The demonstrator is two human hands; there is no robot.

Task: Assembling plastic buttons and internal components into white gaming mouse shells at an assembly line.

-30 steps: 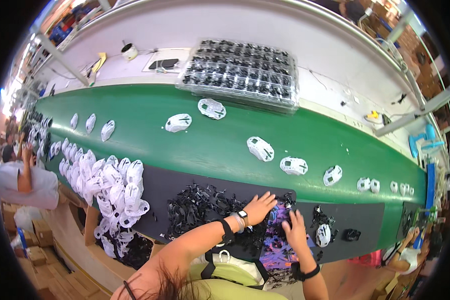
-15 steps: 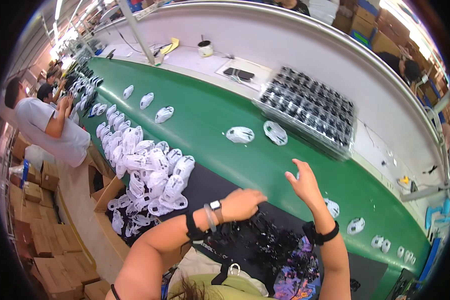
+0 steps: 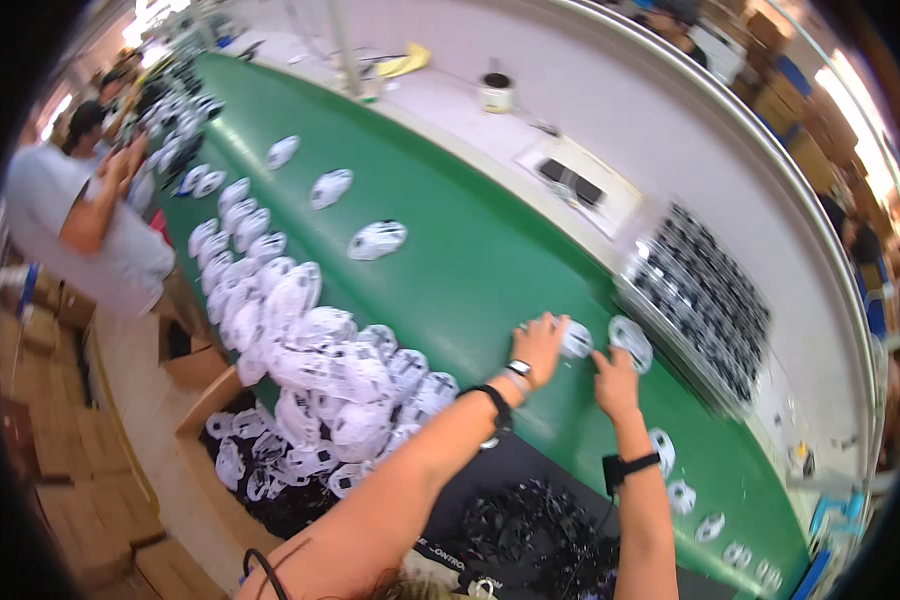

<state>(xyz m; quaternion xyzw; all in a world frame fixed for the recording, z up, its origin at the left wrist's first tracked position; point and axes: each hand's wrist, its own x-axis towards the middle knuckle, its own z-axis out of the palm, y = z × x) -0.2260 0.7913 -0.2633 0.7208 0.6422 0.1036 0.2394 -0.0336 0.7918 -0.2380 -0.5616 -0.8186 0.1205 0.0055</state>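
Observation:
Both my arms reach over a green belt. My left hand [image 3: 539, 352] lies at the left edge of a white oval shell [image 3: 574, 339], its fingers apart and touching or nearly touching it. On the other side my right hand [image 3: 617, 386] has fingers stretched toward the gap between that shell and a second white oval shell [image 3: 631, 344]. I cannot tell whether it touches either one. Below my hands, a heap of small black parts [image 3: 530, 535] covers part of a black mat [image 3: 460, 480]. To the left rises a large pile of white shells [image 3: 320, 365].
A clear tray stack [image 3: 705, 300] of black parts stands beyond my right hand. More shells lie along the belt [image 3: 460, 240]. A cardboard box [image 3: 205, 405] with shells stands lower left. The back ledge holds a phone [image 3: 570, 180] and a white pot [image 3: 496, 92]. A person [image 3: 90, 220] works far left.
Both hands have moved forward to the shells near the tray stack; my left hand has left the black parts. The view has turned, shifting the pile and belt.

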